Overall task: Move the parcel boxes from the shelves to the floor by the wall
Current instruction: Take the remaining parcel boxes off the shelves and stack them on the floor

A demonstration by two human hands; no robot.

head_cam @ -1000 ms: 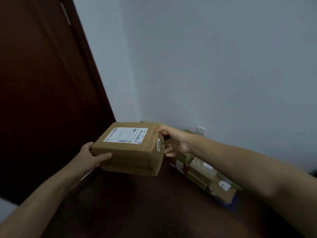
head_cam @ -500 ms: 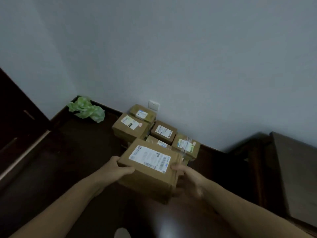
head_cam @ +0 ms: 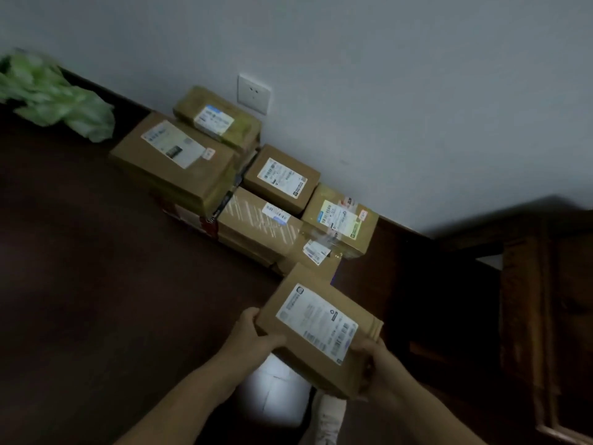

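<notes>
I hold a brown parcel box (head_cam: 321,329) with a white shipping label between both hands, low over the dark floor. My left hand (head_cam: 253,335) grips its left end, thumb on the top edge. My right hand (head_cam: 373,359) grips its right end, fingers curled under it. Just beyond it, several labelled cardboard parcels (head_cam: 256,184) are piled on the floor against the white wall (head_cam: 385,91); the nearest one (head_cam: 316,252) lies right above the held box in the view.
A crumpled green plastic bag (head_cam: 54,97) lies at the skirting on the left. A wall socket (head_cam: 253,93) sits above the pile. Dark wooden furniture (head_cam: 539,316) stands on the right. My shoe (head_cam: 327,419) shows below the box. Bare dark floor (head_cam: 96,284) spreads to the left.
My view has swung from the door down toward the floor pile. The held box has come lower and closer to the parcels, to the right of where it was. Both hands keep their grip.
</notes>
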